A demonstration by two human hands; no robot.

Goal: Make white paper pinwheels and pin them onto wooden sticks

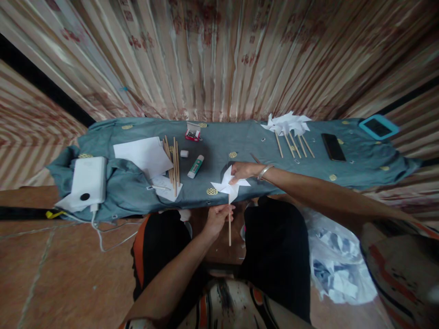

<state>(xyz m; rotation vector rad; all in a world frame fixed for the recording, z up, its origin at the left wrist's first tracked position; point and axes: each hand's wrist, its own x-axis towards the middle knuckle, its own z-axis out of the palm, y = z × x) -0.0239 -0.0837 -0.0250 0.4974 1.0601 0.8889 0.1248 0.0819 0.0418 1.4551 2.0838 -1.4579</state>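
Note:
A white paper pinwheel [226, 185] on a thin wooden stick [229, 233] is held over the table's front edge. My left hand [218, 218] pinches the stick below the paper blades, and the stick's lower end hangs down between my knees. Fingers of my right hand [240, 171] are closed on the pinwheel's middle and right blade; a bracelet is on that wrist. Whatever lies under those fingertips is hidden. Left of the hands, a green and white glue stick [195, 167] lies near its white cap [184, 154].
Finished pinwheels [288, 123] lie at the back right, near a dark phone [333, 147] and a blue-framed device [379, 126]. Leftward are wooden sticks [176, 160], white paper [140, 153], a small box of pins [192, 132] and a white power bank [89, 178]. A plastic bag [339, 265] sits on the floor.

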